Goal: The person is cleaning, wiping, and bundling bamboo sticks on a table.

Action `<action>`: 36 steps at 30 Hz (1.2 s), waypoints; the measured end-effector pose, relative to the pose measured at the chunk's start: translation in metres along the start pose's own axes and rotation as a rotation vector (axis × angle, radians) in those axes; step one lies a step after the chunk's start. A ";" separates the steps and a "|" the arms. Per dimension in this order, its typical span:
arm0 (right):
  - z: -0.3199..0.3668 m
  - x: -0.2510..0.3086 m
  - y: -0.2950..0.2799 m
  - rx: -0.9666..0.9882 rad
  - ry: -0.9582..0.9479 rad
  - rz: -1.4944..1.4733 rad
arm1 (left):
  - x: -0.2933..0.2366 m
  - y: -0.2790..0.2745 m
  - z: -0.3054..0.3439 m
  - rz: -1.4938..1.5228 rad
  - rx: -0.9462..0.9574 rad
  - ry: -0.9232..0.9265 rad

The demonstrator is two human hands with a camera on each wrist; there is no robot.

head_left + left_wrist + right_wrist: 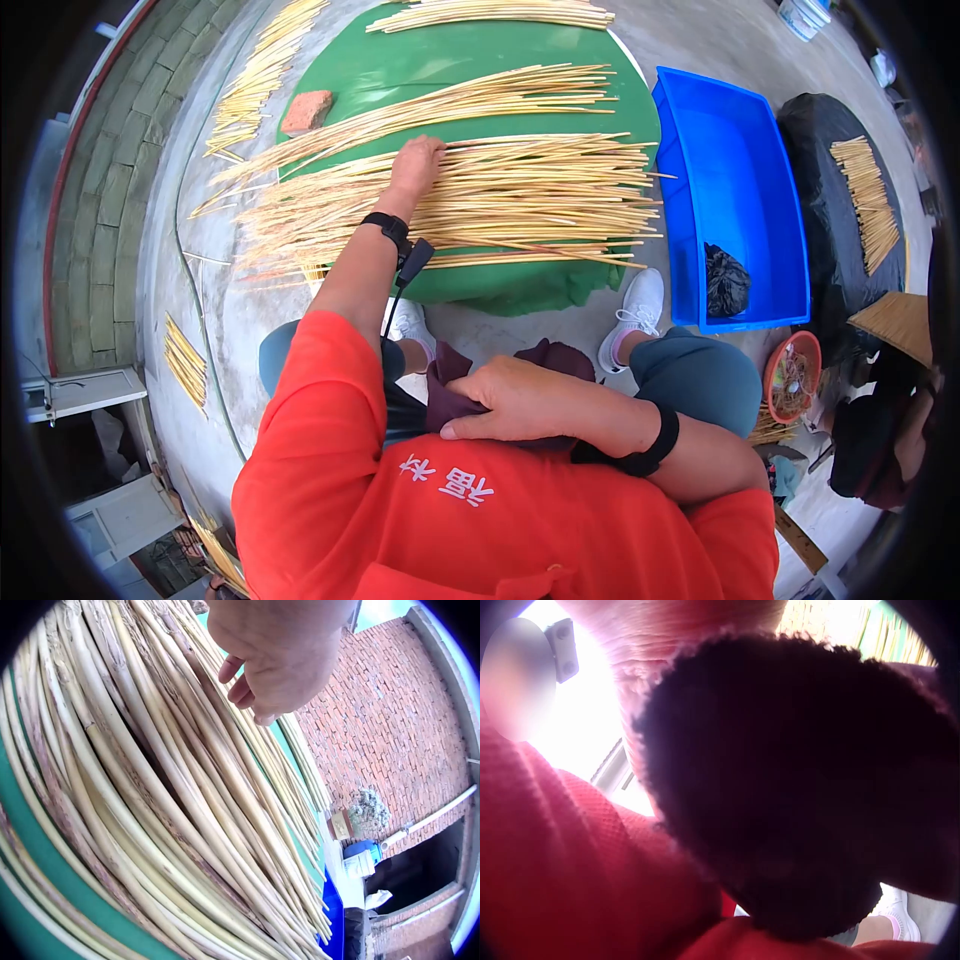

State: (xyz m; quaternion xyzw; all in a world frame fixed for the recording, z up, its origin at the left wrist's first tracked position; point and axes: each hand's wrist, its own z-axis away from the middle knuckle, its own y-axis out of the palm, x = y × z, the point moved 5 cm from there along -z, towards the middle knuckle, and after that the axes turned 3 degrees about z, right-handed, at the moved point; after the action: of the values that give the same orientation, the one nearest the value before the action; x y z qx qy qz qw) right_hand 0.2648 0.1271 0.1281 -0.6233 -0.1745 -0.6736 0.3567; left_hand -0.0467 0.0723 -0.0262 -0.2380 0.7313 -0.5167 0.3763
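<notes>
Many long, thin, pale yellow stalks point(540, 200) lie side by side in a wide layer on a green cloth point(430, 285). At this layer's far edge, my left hand point(412, 168) reaches down with bent fingers among the stalks. In the left wrist view, its curled smaller fingers point(240, 691) show close over them; thumb and index finger are hidden, and I cannot tell whether they pinch a stalk. My right hand point(520, 400) grips a dark maroon cloth point(452, 385) against the lap, in front of the red shirt. Dark fuzzy fabric point(780, 780) fills most of the right wrist view.
Beyond the layer lie another band of stalks point(450, 100) and a reddish brick point(306, 112). To the right stands a blue plastic tub point(740, 190) holding a black plastic bag point(726, 282). An orange basin point(793, 378) sits further right. More stalks point(262, 85) lie on the concrete at left.
</notes>
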 end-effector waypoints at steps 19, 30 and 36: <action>0.003 -0.023 -0.038 -0.246 0.214 -0.077 | 0.070 0.014 -0.068 -0.390 0.213 -0.185; 0.001 -0.025 -0.032 -0.239 0.211 -0.032 | 0.062 0.026 -0.058 -0.427 0.157 -0.044; 0.001 -0.026 -0.029 -0.235 0.196 -0.021 | 0.066 0.029 -0.054 -0.460 0.223 -0.013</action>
State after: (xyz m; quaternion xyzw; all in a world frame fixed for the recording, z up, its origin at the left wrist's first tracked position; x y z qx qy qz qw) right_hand 0.2446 0.1543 0.1090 -0.5901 -0.0652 -0.7509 0.2893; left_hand -0.1285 0.0655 -0.0630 -0.3586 0.5939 -0.6646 0.2775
